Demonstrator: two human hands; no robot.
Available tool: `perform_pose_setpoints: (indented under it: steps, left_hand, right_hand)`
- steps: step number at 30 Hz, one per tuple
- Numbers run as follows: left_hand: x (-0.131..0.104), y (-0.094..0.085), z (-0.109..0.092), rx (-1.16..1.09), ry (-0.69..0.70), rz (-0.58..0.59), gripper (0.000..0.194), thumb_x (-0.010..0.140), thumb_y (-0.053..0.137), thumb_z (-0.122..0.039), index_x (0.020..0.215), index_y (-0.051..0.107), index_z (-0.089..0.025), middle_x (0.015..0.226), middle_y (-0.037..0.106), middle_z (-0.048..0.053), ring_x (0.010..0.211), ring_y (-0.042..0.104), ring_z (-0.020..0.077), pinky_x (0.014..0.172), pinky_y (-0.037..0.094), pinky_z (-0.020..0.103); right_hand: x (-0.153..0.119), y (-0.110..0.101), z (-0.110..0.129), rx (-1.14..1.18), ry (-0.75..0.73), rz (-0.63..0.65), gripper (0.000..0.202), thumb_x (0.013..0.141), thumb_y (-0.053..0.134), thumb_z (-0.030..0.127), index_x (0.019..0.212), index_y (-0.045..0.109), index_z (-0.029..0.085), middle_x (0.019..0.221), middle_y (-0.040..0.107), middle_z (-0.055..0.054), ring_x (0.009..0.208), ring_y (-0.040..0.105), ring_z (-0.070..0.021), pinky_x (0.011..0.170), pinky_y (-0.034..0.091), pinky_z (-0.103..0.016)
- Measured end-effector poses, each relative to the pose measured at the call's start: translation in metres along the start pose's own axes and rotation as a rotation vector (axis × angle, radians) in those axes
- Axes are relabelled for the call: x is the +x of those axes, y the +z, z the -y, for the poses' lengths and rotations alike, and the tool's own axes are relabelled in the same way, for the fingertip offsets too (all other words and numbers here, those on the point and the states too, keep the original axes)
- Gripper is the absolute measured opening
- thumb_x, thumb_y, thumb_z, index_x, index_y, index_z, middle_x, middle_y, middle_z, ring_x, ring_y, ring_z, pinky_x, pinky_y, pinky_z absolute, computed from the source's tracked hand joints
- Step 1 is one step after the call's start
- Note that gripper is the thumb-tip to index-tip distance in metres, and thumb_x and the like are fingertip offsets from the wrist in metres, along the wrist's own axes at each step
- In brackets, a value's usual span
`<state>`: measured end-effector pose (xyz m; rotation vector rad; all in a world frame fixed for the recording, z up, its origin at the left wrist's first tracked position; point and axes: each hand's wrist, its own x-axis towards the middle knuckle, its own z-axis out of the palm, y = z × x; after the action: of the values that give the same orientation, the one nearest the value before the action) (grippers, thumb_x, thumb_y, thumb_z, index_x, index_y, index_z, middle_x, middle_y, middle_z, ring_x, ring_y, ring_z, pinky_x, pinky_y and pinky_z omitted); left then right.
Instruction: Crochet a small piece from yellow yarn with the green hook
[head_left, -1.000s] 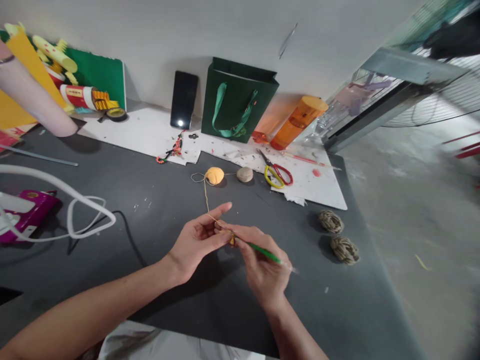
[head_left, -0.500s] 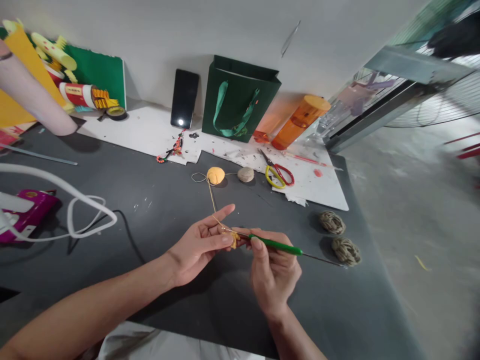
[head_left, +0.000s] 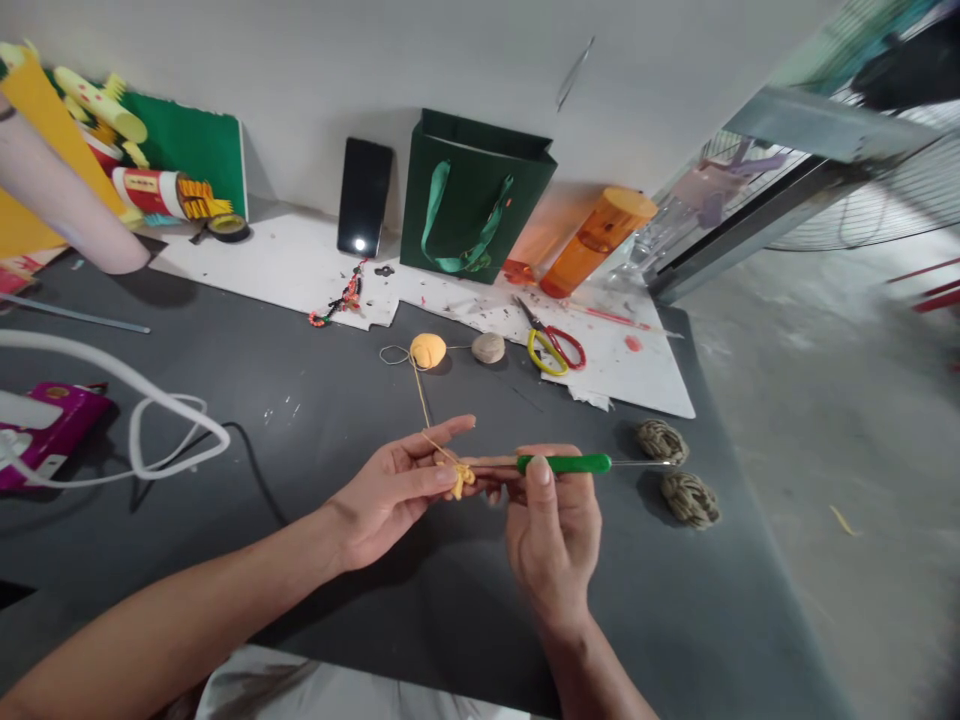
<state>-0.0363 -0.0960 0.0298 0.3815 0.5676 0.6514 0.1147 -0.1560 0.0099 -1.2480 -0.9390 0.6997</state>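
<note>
The left hand [head_left: 401,492] pinches a small yellow piece [head_left: 460,480] between thumb and fingers, over the worktop [head_left: 315,430] toward its front edge. Yellow yarn [head_left: 420,395] runs from that hand up to a yellow ball [head_left: 428,351]. The right hand [head_left: 555,535] grips a green-handled hook [head_left: 574,464], thumb on the handle; the hook lies nearly level, one metal end pointing at the yellow piece, the other toward two dark bundles [head_left: 679,470] near the worktop's right edge. Scissors [head_left: 551,345] rest on white board [head_left: 645,375].
</note>
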Motion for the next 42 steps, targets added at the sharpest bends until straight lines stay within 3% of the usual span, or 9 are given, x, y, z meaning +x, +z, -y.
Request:
perform_pose_setpoints:
  steps: [8,13,15,18,22,24,32,36,42]
  left_hand:
    - [0.000,0.002,0.002,0.019,0.024,0.035,0.050,0.063,0.096,-0.023,0.111,0.082,-0.025,0.071,0.069,-0.004,0.073,0.064,0.0126,0.088,0.044,0.033]
    - [-0.003,0.004,0.004,0.064,0.029,0.012,0.049,0.066,0.095,-0.023,0.113,0.081,-0.027,0.091,0.078,0.001,0.083,0.065,0.0140,0.092,0.044,0.035]
    - [-0.003,0.004,0.005,0.071,0.056,0.023,0.046,0.069,0.094,-0.023,0.113,0.081,-0.028,0.094,0.079,0.002,0.082,0.065,0.0137,0.093,0.045,0.036]
    - [-0.003,0.004,0.007,0.074,0.117,0.006,0.046,0.070,0.093,-0.023,0.114,0.081,-0.028,0.085,0.077,0.000,0.078,0.064,0.0131,0.093,0.046,0.037]
    - [-0.002,0.002,0.008,0.065,0.151,-0.068,0.055,0.068,0.093,-0.017,0.121,0.078,-0.026,0.076,0.069,-0.003,0.076,0.062,0.0113,0.087,0.047,0.032]
    - [-0.002,0.002,0.007,0.045,0.135,-0.081,0.060,0.067,0.093,-0.015,0.123,0.077,-0.025,0.071,0.065,-0.005,0.074,0.061,0.0105,0.085,0.047,0.030]
    - [-0.003,0.001,0.003,-0.021,0.002,-0.072,0.066,0.064,0.095,-0.015,0.126,0.074,-0.024,0.079,0.073,-0.003,0.080,0.066,0.0120,0.092,0.046,0.031]
    - [-0.003,0.000,0.002,0.013,0.010,-0.072,0.066,0.066,0.094,-0.018,0.129,0.073,-0.024,0.076,0.070,-0.004,0.082,0.066,0.0134,0.093,0.045,0.033]
    - [-0.002,-0.001,0.003,0.037,0.021,-0.052,0.059,0.068,0.092,-0.020,0.124,0.076,-0.024,0.082,0.072,-0.001,0.086,0.066,0.0155,0.100,0.043,0.037]
  right_hand:
    - [0.007,0.011,0.006,0.285,0.041,0.081,0.014,0.100,0.062,0.038,0.095,0.065,0.026,0.068,0.076,0.002,0.052,0.071,-0.0170,0.055,0.059,-0.030]
    - [0.000,0.004,-0.002,0.134,-0.035,0.132,0.005,0.096,0.070,0.030,0.097,0.071,0.025,0.086,0.080,-0.002,0.072,0.077,-0.0183,0.063,0.063,-0.030]
    - [-0.001,0.003,-0.002,0.068,-0.074,0.125,0.007,0.097,0.068,0.028,0.097,0.073,0.024,0.086,0.080,-0.003,0.070,0.076,-0.0176,0.062,0.063,-0.029]
    - [0.000,0.004,0.002,-0.017,-0.200,0.147,0.013,0.099,0.064,0.020,0.102,0.075,0.026,0.086,0.081,-0.003,0.065,0.075,-0.0162,0.059,0.061,-0.028]
    - [0.002,0.004,0.007,-0.228,-0.514,0.234,0.036,0.091,0.068,0.006,0.115,0.075,0.032,0.107,0.083,-0.004,0.085,0.079,-0.0210,0.071,0.063,-0.036]
    - [0.002,0.004,0.008,-0.273,-0.567,0.215,0.041,0.089,0.070,0.004,0.117,0.075,0.033,0.109,0.083,-0.004,0.086,0.078,-0.0212,0.071,0.062,-0.036]
    - [-0.006,0.003,0.001,-0.137,-0.241,0.026,0.012,0.097,0.065,0.020,0.101,0.075,0.026,0.087,0.081,-0.002,0.078,0.077,-0.0198,0.073,0.061,-0.034]
    - [-0.007,-0.001,-0.002,-0.258,-0.250,-0.074,0.008,0.099,0.063,0.027,0.098,0.071,0.024,0.082,0.074,0.000,0.063,0.070,-0.0139,0.060,0.056,-0.027]
    - [-0.004,-0.001,-0.001,-0.129,-0.132,-0.035,0.012,0.104,0.054,0.034,0.101,0.062,0.025,0.085,0.070,-0.002,0.063,0.068,-0.0154,0.059,0.056,-0.031]
